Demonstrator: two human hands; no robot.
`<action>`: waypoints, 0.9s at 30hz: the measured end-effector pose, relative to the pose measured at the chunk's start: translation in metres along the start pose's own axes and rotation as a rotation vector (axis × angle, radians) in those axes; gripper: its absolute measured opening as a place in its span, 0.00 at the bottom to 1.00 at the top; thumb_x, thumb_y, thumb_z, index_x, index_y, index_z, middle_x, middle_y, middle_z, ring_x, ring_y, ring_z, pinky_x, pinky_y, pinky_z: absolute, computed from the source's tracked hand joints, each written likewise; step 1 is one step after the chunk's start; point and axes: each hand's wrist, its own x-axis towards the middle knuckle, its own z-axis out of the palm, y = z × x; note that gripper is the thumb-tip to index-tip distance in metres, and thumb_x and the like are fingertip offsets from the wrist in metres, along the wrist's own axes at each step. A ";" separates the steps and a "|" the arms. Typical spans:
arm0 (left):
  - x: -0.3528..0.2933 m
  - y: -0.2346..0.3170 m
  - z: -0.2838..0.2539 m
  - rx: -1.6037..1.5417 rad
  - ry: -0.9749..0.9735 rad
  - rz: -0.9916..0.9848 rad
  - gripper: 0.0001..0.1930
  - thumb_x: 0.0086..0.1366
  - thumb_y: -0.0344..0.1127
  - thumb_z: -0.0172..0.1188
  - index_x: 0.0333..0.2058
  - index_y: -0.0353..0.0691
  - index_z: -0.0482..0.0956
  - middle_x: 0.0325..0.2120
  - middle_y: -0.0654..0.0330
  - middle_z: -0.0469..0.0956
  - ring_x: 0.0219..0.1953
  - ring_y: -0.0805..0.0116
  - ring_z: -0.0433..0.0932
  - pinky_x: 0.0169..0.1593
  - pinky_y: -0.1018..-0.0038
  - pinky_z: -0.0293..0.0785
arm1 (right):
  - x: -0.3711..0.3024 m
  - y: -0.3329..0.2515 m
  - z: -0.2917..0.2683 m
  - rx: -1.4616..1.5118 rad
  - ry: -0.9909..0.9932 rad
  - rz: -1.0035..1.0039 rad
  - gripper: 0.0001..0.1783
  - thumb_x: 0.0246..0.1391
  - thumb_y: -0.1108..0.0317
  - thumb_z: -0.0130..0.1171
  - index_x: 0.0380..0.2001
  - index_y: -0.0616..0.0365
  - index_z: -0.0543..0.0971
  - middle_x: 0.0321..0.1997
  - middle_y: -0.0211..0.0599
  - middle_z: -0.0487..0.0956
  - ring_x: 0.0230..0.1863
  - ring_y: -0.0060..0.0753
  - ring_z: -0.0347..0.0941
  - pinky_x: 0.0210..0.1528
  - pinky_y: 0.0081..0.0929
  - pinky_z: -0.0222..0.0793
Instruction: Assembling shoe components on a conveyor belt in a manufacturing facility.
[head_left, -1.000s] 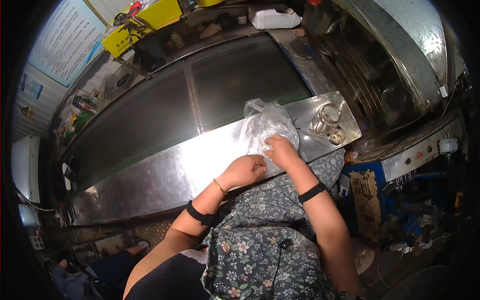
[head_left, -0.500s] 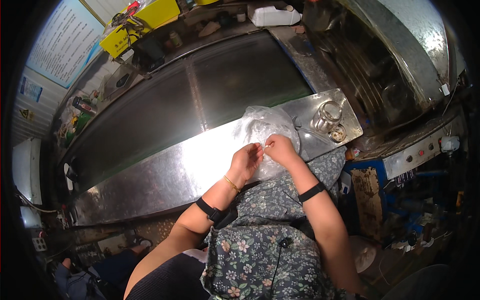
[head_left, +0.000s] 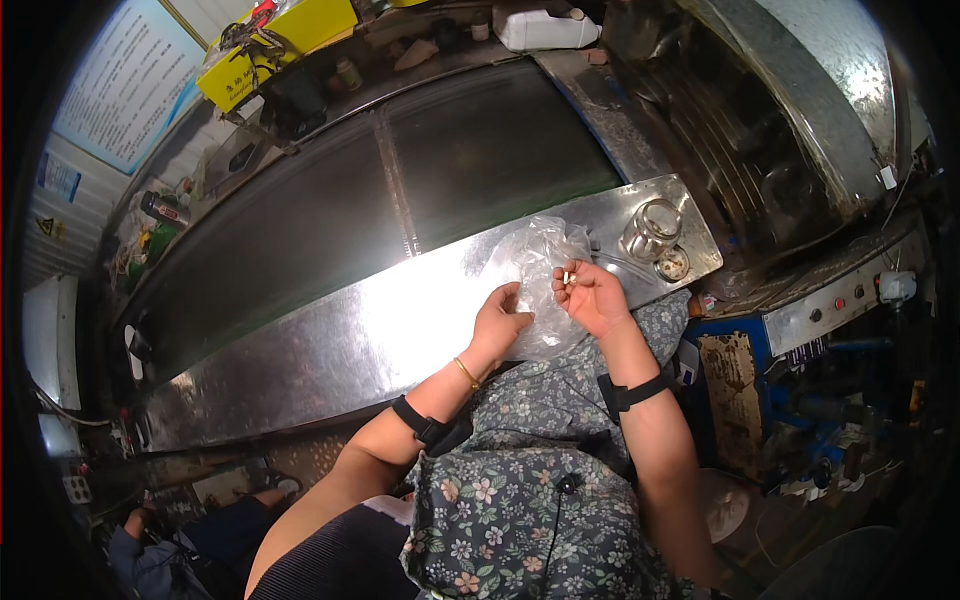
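A crumpled clear plastic bag (head_left: 535,258) lies on a long shiny metal ledge (head_left: 300,345) in front of me. At the bag's left side is my left hand (head_left: 497,325), its thumb apart from the curled fingers and nothing visible between them. My right hand (head_left: 596,300) is over the bag's right part, palm turned up and fingers curled in. Its fingertips pinch a small white piece (head_left: 569,278), too small to name. Right of the bag stand a clear jar (head_left: 653,232) and a small round dish or lid (head_left: 672,264) with bits in it.
Behind the ledge runs a wide dark conveyor belt (head_left: 500,150). A white plastic jug (head_left: 548,31) and a yellow box (head_left: 290,40) stand beyond it. Machinery with a control panel (head_left: 832,303) is at right. Another person (head_left: 180,550) is at lower left.
My hands, which were close together over the bag, have moved apart. The right hand has shifted right and turned palm up with the white piece; the left hand's thumb has spread from its fingers.
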 end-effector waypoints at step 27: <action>-0.035 0.030 -0.039 0.730 -0.483 0.019 0.28 0.53 0.36 0.67 0.53 0.36 0.75 0.58 0.39 0.66 0.58 0.48 0.69 0.59 0.59 0.66 | -0.100 0.017 0.048 -1.924 0.013 -0.401 0.44 0.44 0.61 0.71 0.65 0.54 0.62 0.66 0.58 0.62 0.64 0.58 0.63 0.64 0.51 0.61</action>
